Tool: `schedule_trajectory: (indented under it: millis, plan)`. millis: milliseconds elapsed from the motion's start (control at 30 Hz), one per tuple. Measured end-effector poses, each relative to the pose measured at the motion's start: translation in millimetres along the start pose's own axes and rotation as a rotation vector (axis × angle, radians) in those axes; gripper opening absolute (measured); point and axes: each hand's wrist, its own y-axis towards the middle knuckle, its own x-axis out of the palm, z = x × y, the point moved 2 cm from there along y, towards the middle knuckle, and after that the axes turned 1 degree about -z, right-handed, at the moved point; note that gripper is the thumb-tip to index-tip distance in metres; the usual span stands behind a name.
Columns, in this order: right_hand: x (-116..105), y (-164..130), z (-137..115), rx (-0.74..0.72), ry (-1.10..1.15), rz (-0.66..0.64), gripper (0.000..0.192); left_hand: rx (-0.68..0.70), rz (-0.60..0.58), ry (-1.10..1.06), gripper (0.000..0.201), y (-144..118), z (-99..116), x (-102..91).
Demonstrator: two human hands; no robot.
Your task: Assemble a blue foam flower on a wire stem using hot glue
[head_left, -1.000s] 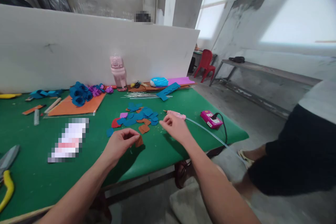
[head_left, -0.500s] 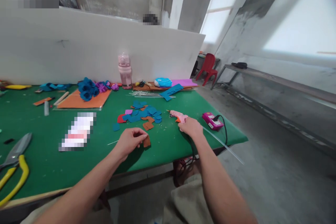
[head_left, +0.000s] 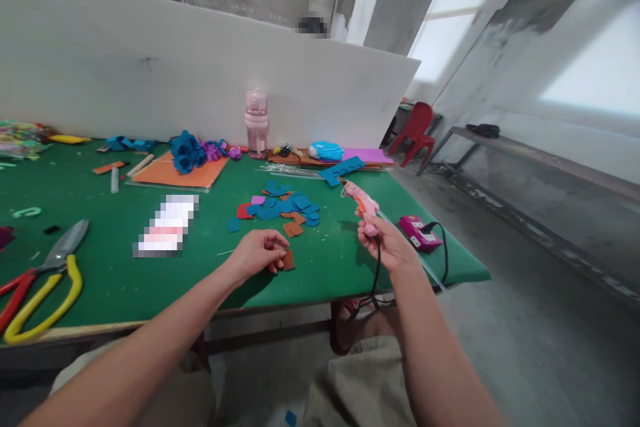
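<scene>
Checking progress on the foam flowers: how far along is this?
Done: blue and purple flowers sit at the back. In hand: left hand pinches a brown petal; right hand holds the glue gun up. Left: loose cut petals lie unassembled.

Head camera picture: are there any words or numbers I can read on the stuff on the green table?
None can be read.
Pink bottle: no readable label.
Pink glue gun in the right hand: no visible writing.
Pink box: marks too small to read.
Card by the left hand: blurred out.
</scene>
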Motion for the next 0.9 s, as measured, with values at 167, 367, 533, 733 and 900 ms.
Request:
schedule_trajectory:
  millis: [167,367,533,733,900]
  plan:
    - [18,-4,7,0.042,0.085,-0.151,0.033,-0.004,0.107,0.182,0.01,-2,1,-0.7]
    - [32,-24,8,-0.22,-0.226,-0.154,0.031,0.114,0.234,0.443,0.009,3,1,-6.5]
    - [35,-37,4,-0.249,-0.519,-0.264,0.034,0.135,0.257,0.568,0.01,7,0,-8.1]
    - [35,-49,-3,-0.243,-0.712,-0.373,0.035,0.083,0.228,0.707,0.012,7,5,-6.7]
    - [41,-57,-2,-0.262,-0.931,-0.423,0.031,0.022,0.205,0.752,0.012,7,5,-6.2]
